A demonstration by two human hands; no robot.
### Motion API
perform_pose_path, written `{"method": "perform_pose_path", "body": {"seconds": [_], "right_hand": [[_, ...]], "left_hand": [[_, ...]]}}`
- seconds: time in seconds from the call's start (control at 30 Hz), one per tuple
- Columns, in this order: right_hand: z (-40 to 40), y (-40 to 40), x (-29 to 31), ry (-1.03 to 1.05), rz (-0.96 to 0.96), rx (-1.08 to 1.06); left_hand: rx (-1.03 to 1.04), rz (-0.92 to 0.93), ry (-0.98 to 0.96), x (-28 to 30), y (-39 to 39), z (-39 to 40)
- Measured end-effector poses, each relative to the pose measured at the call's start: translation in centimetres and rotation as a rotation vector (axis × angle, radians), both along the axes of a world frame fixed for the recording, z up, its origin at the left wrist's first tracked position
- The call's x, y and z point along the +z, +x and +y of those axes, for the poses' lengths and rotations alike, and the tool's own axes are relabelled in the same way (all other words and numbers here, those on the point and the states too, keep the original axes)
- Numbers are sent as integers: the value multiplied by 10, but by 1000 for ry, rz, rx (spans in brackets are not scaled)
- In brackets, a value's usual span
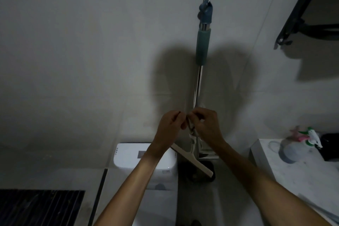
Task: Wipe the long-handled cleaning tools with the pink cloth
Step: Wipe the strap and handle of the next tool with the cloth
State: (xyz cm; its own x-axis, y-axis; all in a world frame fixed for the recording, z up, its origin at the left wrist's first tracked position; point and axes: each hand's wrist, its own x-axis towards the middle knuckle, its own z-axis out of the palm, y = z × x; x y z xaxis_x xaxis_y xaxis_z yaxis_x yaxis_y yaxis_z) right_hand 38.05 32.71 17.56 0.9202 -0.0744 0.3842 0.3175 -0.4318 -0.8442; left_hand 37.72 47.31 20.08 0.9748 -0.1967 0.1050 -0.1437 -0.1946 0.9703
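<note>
Hung by a cord from above, flat against the wall: a long chrome-shafted cleaning tool point(197, 86) with a teal grip, likely so it drains and stays off the floor; in front of its lower end, a pale squeegee point(192, 159), blade slanting down to the right. Curled close together at the squeegee's top: left hand point(169, 124) and right hand point(207, 126), fingertips apparently pinching something small there, perhaps its hanging loop; exactly what, cannot tell. No pink cloth visible; off right, a spray bottle point(289, 149) on a pale counter point(311, 180).

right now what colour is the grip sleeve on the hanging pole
Teal green, over a shiny metal pole; the grip sleeve shows best in the head view.
</note>
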Motion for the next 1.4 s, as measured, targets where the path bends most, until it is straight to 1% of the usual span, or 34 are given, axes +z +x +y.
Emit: {"method": "perform_pose_path", "body": {"seconds": [0.07,0.17,0.23,0.3,0.37,0.47,0.53,0.6,0.67,0.73,0.8,0.9,1.07,1.23,1.4], "right_hand": [[2,-1,5,16,-4,6],[-8,-3,-5,-76,17,-12],[-12,-9,-9,-75,54,-16],[-11,-15,-7,-29,70,-15],[-6,-16,-1,17,57,-17],[3,-11,6,42,60,-17],[5,-10,9,50,56,-37],[4,-9,9,69,63,-54],[3,-9,8,81,73,-50],[5,-9,7,76,85,-32],[7,-9,10,73,91,-35],[7,-5,23,72,55,-49],[11,6,63,79,-11,-20],[16,31,105,145,-78,-61],[26,45,139,204,-200,-57]], "left_hand": [[33,-64,10,2,0,0],[2,-107,42,-4,-1,3],[-4,-73,22,-12,-4,3],[5,-43,-26,-17,-4,2],[9,-37,-34,-20,-1,0],[-49,-12,-64,-17,0,-2],[-35,0,-84,-13,1,-3],[-9,61,-130,-13,1,-1],[-12,114,-100,-17,2,2],[-58,113,-61,-21,1,4],[-47,84,-69,-18,0,6],[61,-2,-87,-4,4,11],[168,-152,-100,29,20,18],[207,-261,-129,65,38,15],[252,-340,-132,103,53,8]]}}
